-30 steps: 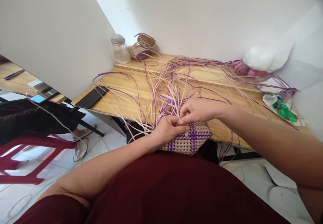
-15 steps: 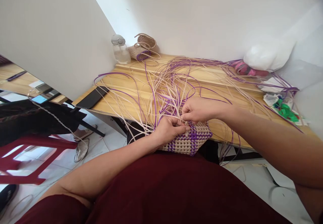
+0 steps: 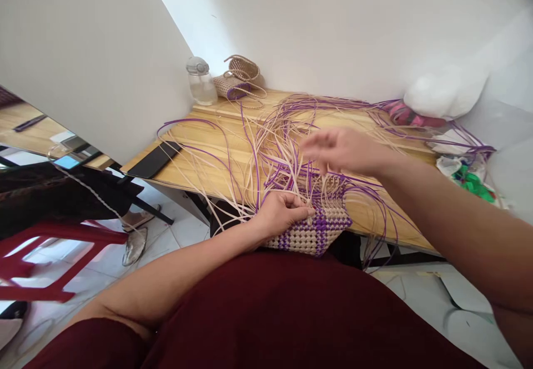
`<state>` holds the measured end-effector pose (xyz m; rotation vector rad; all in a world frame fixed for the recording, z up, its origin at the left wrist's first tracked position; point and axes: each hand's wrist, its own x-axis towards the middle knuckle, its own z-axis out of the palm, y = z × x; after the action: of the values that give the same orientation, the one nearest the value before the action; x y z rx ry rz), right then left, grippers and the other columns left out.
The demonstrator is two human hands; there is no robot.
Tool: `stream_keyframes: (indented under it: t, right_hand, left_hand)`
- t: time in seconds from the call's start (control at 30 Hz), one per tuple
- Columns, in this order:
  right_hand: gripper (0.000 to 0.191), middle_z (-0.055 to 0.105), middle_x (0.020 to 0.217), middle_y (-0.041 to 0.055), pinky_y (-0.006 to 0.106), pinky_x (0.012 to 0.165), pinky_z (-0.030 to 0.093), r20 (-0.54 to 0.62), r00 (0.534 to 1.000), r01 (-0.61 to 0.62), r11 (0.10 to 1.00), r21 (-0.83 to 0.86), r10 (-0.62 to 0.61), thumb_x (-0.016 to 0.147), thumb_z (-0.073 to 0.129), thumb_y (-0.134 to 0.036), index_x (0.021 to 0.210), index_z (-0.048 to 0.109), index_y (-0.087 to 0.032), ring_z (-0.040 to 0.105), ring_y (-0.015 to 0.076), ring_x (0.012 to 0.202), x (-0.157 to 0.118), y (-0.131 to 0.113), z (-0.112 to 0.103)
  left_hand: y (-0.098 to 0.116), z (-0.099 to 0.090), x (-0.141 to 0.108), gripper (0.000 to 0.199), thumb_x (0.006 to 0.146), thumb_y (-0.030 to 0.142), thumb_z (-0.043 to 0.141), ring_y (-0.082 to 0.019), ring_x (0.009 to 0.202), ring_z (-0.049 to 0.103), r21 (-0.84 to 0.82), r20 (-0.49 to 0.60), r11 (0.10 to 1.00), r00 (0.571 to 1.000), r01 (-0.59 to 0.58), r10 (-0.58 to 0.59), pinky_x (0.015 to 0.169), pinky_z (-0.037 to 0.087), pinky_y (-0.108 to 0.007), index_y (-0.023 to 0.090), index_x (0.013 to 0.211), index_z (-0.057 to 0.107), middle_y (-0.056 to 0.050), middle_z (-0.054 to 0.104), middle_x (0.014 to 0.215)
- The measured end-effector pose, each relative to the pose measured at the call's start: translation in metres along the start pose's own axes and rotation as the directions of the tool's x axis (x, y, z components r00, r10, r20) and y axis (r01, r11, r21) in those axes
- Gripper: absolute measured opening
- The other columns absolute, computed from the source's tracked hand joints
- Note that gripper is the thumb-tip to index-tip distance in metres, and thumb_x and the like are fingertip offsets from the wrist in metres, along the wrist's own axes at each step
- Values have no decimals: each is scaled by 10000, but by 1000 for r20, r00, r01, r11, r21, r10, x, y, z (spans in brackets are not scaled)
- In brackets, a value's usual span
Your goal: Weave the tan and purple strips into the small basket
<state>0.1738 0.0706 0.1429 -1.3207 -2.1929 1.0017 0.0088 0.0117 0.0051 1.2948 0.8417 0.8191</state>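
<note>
A woven basket in beige and purple rests between my body and the table's front edge, with its open side up. My left hand is closed on the basket's near rim, thumb and fingers pinched together. Above the basket's far side hangs my right hand, its fingers apart and slightly blurred, with nothing visible held in it. Many loose beige and purple strands spring from the basket and spread over the wooden table.
On the table lies a black phone at the left. Behind it stand a clear bottle and a small woven bag. Plastic bags lie at the right. A red stool and another person's foot are at lower left.
My right hand has let go at the basket's rim and moved up and away, with its fingers spread. My left hand has stayed pinched at the rim.
</note>
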Motion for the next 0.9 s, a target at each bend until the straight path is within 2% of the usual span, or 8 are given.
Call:
stream_keyframes:
  t: [0.07,0.17,0.33,0.43,0.53,0.67,0.8,0.9]
  right_hand:
    - [105,703,796,23,254,614,414,272,961,39,945,-325,54,789,670,-270,843,700,-185,601,128,667,-10,1,16]
    - [102,700,774,17,255,653,402,351,935,146,845,-514,52,804,615,-186,795,717,-179,597,134,708,-20,-1,32]
    - [151,683,817,20,240,731,421,404,886,400,816,-418,-228,832,574,-144,842,721,-178,596,131,777,-17,-7,34]
    - [185,667,786,21,232,695,415,424,863,464,765,-446,-276,858,541,-135,860,722,-172,586,125,737,-11,-6,41]
    - [186,668,773,29,233,662,402,420,858,491,714,-499,-296,868,545,-152,865,730,-168,586,129,718,-4,-1,47]
    - [177,701,815,27,233,701,422,380,850,513,739,-437,-365,861,564,-160,876,740,-176,617,131,757,1,8,47]
    - [169,715,829,8,204,715,434,295,866,483,825,-292,-403,857,577,-145,894,739,-172,638,106,764,-1,15,45]
    - [154,709,809,-9,205,693,420,246,885,455,846,-278,-396,845,590,-136,873,736,-179,629,101,742,-1,17,48]
  left_hand:
    - [1,-1,0,406,657,475,776,-57,521,319,6,4,1000,1000,0,0,519,236,-235,137,605,557,56,445,558]
    - [2,-1,-1,415,646,460,789,-47,505,268,-13,23,1000,1000,4,-4,505,198,-240,138,577,536,70,395,538]
    - [3,-1,-2,324,641,407,799,-72,541,409,-103,30,994,999,-36,39,557,320,-247,128,634,634,35,518,577]
    - [3,0,1,250,634,314,810,-114,662,538,-194,20,976,995,-96,102,683,423,-275,124,750,697,-12,636,709]
    - [6,-1,4,246,597,248,829,-150,764,604,-317,20,945,995,-85,96,791,462,-308,128,775,710,-38,686,790]
    - [11,-5,4,233,598,245,829,-158,821,619,-338,-8,941,1000,-23,22,826,457,-301,139,775,721,-39,706,833]
    - [12,-7,2,222,666,322,782,-130,714,573,-275,-7,952,990,130,-137,739,427,-280,135,771,725,-22,685,754]
    - [11,-7,3,173,698,304,731,-131,678,554,-246,-50,951,977,189,-207,712,406,-281,134,709,700,-17,665,700]
